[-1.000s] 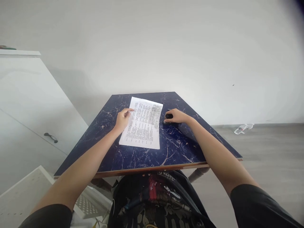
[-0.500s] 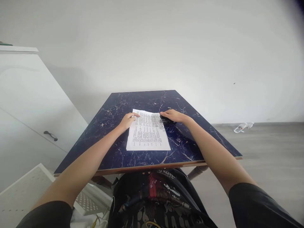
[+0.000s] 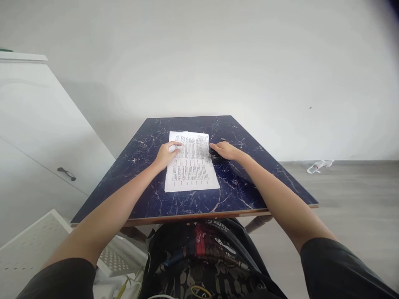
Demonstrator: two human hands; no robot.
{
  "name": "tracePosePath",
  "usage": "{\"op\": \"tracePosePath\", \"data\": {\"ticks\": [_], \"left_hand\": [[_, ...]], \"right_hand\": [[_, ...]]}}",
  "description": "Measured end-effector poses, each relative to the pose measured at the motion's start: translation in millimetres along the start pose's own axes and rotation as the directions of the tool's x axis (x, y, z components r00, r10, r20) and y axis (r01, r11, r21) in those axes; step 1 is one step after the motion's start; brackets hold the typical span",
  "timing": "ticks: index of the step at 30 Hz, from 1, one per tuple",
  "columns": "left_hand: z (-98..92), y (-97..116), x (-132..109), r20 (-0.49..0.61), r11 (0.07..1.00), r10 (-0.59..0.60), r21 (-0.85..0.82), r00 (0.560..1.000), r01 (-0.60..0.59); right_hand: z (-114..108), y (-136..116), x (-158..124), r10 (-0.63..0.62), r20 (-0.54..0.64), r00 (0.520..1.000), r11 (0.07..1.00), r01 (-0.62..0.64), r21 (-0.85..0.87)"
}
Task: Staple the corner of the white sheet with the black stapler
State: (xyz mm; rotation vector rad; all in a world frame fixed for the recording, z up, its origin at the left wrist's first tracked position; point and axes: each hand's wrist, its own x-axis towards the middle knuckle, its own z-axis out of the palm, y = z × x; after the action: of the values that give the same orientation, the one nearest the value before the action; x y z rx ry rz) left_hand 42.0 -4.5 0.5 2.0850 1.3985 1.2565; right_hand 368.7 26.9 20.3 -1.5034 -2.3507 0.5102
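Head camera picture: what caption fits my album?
Left hand and right hand touch a printed paper on a blue marbled table.

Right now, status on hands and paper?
Left hand pressing printed sheet, left edge. Right hand over small black object, right edge. Sheet lies on blue table.

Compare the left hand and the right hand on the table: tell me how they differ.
The left hand rests on the left edge of the printed sheet, fingertips on paper; the right hand lies at its right edge, over a small black object. The left hand hides only paper; the right hand half hides the object, grip unclear. Both lie low on the dark blue table.
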Motion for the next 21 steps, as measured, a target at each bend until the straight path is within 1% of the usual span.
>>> {"op": "tracePosePath", "data": {"ticks": [4, 12, 21], "left_hand": [[-2.5, -2, 1, -0.070, 1.000, -0.007, 0.013, 0.998, 0.008], [-2.9, -1, 0, -0.067, 0.999, 0.029, 0.016, 0.997, -0.028], [-7.2, -6, 3, -0.133, 0.999, 0.005, 0.042, 0.991, 0.000]], "right_hand": [[5, -7, 1, 0.007, -0.027, 1.000, 1.000, -0.007, 0.007], [7, -17, -2, 0.029, -0.045, 0.999, 0.999, -0.031, -0.038], [7, -19, -4, 0.031, -0.039, 0.999, 0.998, -0.033, -0.055]]}}
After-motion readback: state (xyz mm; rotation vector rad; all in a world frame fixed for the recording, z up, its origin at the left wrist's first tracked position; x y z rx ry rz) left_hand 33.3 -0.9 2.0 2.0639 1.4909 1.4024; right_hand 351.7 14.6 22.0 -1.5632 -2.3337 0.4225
